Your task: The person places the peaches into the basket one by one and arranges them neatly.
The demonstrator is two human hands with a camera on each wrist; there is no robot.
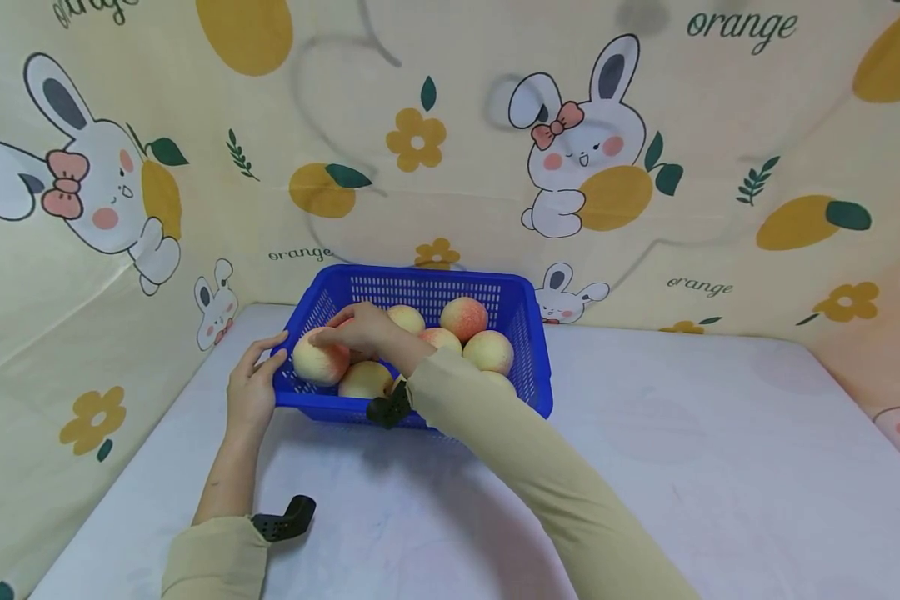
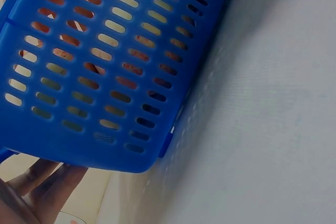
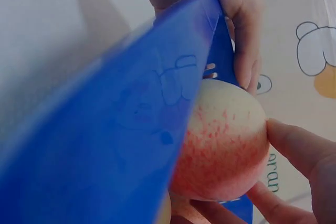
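A blue plastic basket [image 1: 412, 407] with slotted walls stands on the table and holds several yellow-and-red peaches, among them one [image 1: 465, 318] at the back and one [image 1: 488, 352] at the right. My left hand [image 1: 252, 390] grips the basket's near left corner; its fingers show below the basket wall in the left wrist view. Inside the basket, my right hand [image 1: 371, 331] holds the leftmost peach [image 1: 317, 363] between thumb and fingers. The right wrist view shows this peach [image 3: 226, 142] close up, partly hidden by the basket wall [image 3: 121, 108].
The white table [image 1: 682, 450] stretches out to the right and in front of the basket. Behind it hangs a cream cloth [image 1: 465, 217] printed with rabbits and oranges. A black wrist device [image 1: 285, 518] sits on the left sleeve and another [image 1: 388, 407] by the right cuff.
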